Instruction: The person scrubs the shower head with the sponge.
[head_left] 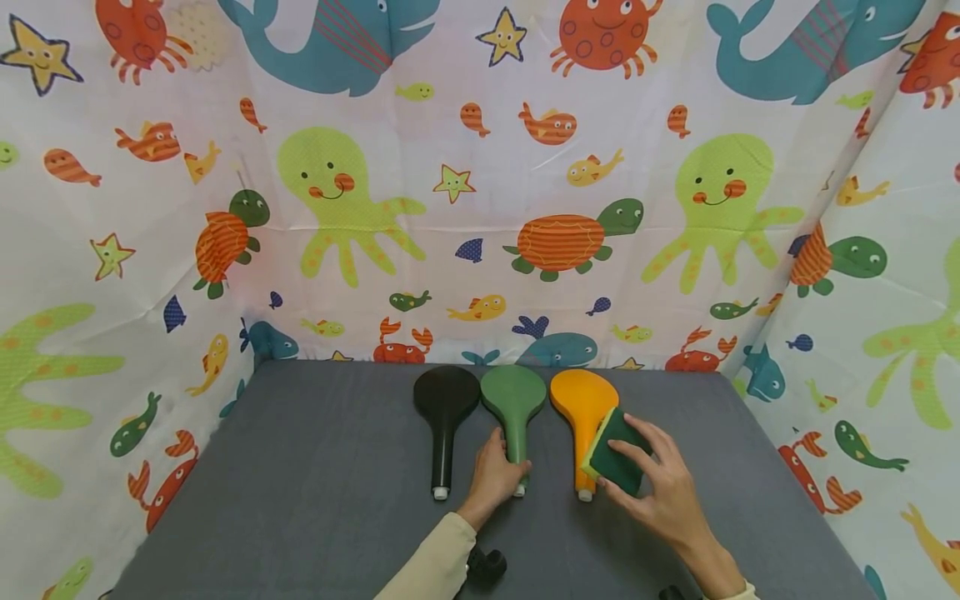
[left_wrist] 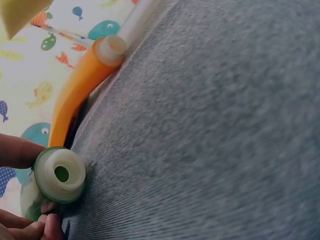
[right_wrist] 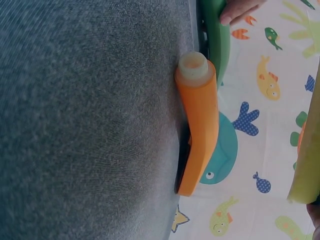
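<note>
My left hand grips the handle of a green handheld shower head, which lies on the grey table. In the left wrist view, the white hollow end of that handle shows between thumb and fingers. My right hand pinches a yellow sponge with a dark green scouring side. It is held by its edges above the handle of an orange shower head. In the right wrist view, the sponge appears apart from the orange handle.
A black shower head lies left of the green one, its white handle end toward me. The grey tabletop extends to both sides. A curtain printed with sea animals hangs behind and at the sides.
</note>
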